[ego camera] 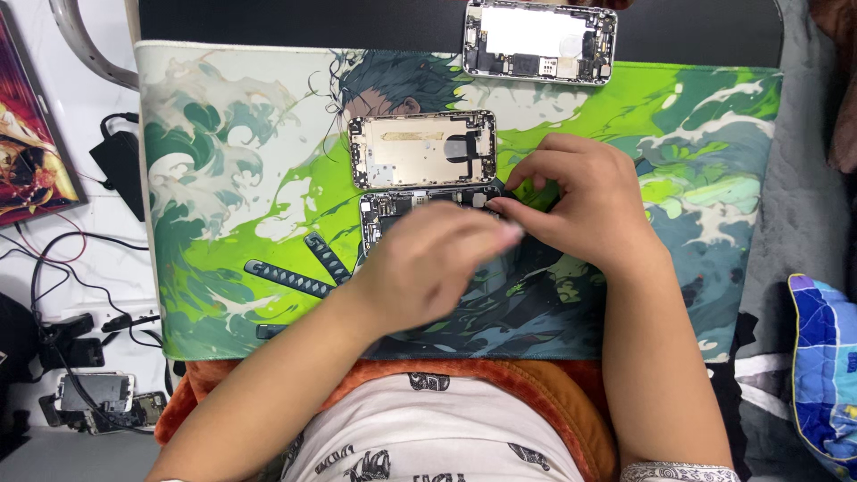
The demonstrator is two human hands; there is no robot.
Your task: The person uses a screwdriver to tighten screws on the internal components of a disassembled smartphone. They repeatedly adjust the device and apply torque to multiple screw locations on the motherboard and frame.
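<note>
On the green and white illustrated desk mat [223, 223], your two hands meet over an opened phone chassis with exposed circuitry [393, 207], most of which is hidden under them; only its left end and top edge show. Your left hand [428, 268] is blurred, its fingers curled loosely over the chassis, and you cannot tell whether it grips anything. Your right hand [585, 201] has its fingers bent and pinched together at the chassis's top right corner, but what lies between the fingertips is too small to make out. Just above, touching or nearly touching the chassis, lies an empty gold-coloured metal phone housing [421, 148]. Well apart, at the mat's top edge, a silver phone body with bare components [539, 41] is partly cut off by the frame. Off the mat at lower left, a dismantled phone with cables [98, 397] sits on the white table [54, 116]. A blue patterned cushion [826, 366] is cropped at the right.
</note>
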